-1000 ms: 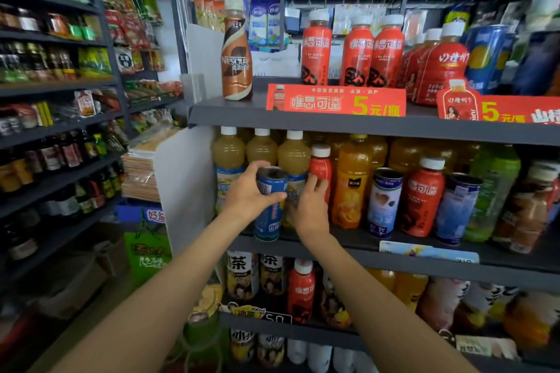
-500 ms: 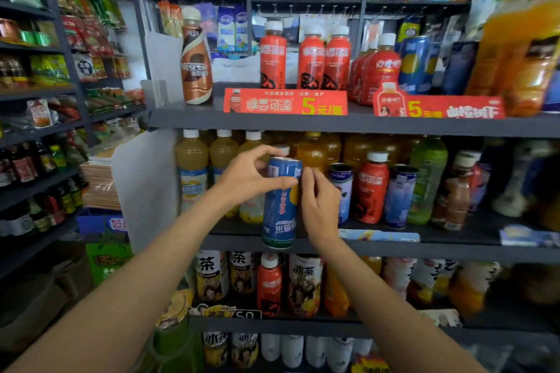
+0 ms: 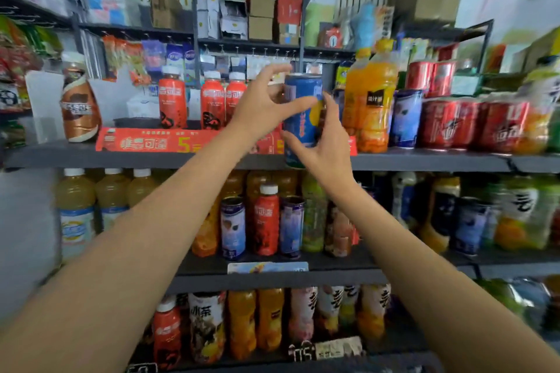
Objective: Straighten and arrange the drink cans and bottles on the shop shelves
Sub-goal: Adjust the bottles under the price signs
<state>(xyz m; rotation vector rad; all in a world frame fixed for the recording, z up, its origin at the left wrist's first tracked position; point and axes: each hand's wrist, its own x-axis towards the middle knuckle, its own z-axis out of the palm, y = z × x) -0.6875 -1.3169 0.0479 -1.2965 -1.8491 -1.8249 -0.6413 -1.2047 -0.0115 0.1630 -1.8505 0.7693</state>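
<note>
A tall blue drink can (image 3: 303, 118) is held upright in front of the upper shelf (image 3: 121, 157), between the red bottles (image 3: 172, 103) and a big orange juice bottle (image 3: 369, 100). My left hand (image 3: 266, 103) grips its upper part, with fingers over the rim and the thumb across the front. My right hand (image 3: 324, 142) rests against its lower right side with spread, fairly straight fingers. The can's bottom hangs just below the shelf's front edge.
A dark blue can (image 3: 404, 121) and red cans (image 3: 448, 124) stand right of the orange bottle. A brown coffee bottle (image 3: 78, 106) stands at the far left. On the middle shelf (image 3: 272, 278) are yellow bottles (image 3: 75, 209), two cans (image 3: 233, 227) and a red bottle (image 3: 266, 221).
Both hands have lifted the blue can off the middle shelf and carried it up and to the right, level with the upper shelf. My view has tilted upward.
</note>
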